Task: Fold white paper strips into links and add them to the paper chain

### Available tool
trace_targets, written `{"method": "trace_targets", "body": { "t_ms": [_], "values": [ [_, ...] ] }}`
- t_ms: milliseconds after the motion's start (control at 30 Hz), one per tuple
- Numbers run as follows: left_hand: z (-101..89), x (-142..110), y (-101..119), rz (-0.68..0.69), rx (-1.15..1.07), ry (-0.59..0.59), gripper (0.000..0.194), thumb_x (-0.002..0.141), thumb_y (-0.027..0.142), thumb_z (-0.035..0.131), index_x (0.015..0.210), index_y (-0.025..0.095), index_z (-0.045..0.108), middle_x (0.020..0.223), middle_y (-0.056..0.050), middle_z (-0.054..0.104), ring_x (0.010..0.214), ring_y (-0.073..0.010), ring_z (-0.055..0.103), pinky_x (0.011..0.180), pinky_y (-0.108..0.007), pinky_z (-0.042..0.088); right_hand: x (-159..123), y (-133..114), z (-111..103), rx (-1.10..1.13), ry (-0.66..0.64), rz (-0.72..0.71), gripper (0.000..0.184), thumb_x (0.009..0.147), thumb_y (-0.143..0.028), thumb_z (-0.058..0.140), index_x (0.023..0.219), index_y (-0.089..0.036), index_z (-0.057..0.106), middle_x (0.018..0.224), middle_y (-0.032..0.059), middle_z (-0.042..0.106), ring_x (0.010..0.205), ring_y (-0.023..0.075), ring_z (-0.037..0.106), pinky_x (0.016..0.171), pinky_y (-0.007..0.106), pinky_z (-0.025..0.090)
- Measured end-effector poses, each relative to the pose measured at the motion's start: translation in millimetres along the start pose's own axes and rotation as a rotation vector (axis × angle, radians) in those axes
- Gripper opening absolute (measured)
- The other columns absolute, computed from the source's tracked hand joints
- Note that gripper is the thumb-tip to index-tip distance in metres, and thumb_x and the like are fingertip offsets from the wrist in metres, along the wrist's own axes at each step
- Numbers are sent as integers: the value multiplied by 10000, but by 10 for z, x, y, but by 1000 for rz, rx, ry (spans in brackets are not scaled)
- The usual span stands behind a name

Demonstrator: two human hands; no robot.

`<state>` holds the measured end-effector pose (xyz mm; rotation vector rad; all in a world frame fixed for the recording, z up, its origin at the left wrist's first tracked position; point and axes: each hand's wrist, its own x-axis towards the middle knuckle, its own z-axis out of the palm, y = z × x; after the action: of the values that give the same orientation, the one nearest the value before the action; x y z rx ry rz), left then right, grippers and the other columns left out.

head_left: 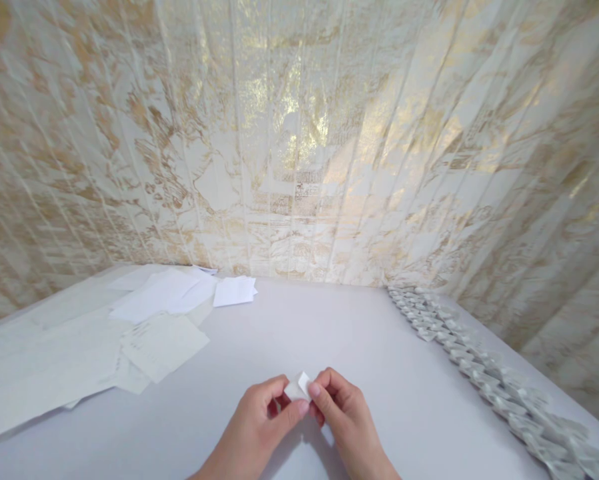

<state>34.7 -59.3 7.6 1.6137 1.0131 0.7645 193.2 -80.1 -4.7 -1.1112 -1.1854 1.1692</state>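
A small folded piece of white paper (296,387) is pinched between my two hands, low in the middle of the view and just above the table. My left hand (264,421) grips its left side, with the thumb across the front edge. From the right, my right hand (343,417) closes thumb and fingers on the other side of the paper. Part of the paper is hidden behind the fingertips, so its full folded shape does not show.
Loose sheets of paper (49,360) overlap on the left of the white table (299,333). A small stack of white paper pieces (233,291) lies near the back. Along the right edge run rows of folded paper pieces (472,370). A gold-patterned wall covering (299,140) rises behind.
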Motion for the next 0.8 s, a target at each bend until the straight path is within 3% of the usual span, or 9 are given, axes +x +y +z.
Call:
{"method": "trace_targets", "body": {
  "t_ms": [233, 433, 533, 633, 800],
  "values": [
    [19, -22, 59, 19, 25, -15, 433, 901, 571, 498, 730, 176, 555, 666, 34, 440, 654, -157, 410, 606, -258, 318, -1, 0, 19, -7, 19, -28, 529, 803, -689, 619, 662, -192, 506, 573, -41, 471, 555, 115, 418, 558, 250, 335],
    [-4, -20, 35, 44, 100, 37, 409, 870, 519, 561, 626, 199, 487, 638, 40, 429, 640, -155, 404, 596, -251, 301, 22, -25, -31, 57, -121, 0, 462, 799, -637, 668, 754, -187, 576, 657, -22, 523, 625, 133, 455, 626, 266, 355],
    [-14, 5, 27, 105, 131, 14, 438, 887, 508, 573, 585, 201, 488, 633, 34, 450, 629, -157, 431, 595, -252, 310, 26, -42, -45, -5, -159, -84, 407, 782, -595, 712, 787, -192, 655, 740, 5, 570, 688, 158, 493, 662, 285, 374],
    [-33, 36, 22, 224, 267, 49, 432, 897, 462, 601, 559, 205, 525, 603, 29, 496, 630, -169, 481, 629, -264, 332, 19, -48, -56, -85, -101, -186, 369, 815, -528, 715, 668, -193, 667, 720, 8, 564, 706, 167, 492, 688, 294, 376],
    [-62, 27, 0, 367, 387, 24, 328, 920, 385, 602, 638, 219, 599, 681, 10, 610, 720, -194, 553, 719, -283, 362, 8, -76, -90, -99, -80, -191, 348, 834, -488, 710, 652, -197, 658, 716, 1, 548, 707, 167, 488, 686, 292, 381]
  ]
}}
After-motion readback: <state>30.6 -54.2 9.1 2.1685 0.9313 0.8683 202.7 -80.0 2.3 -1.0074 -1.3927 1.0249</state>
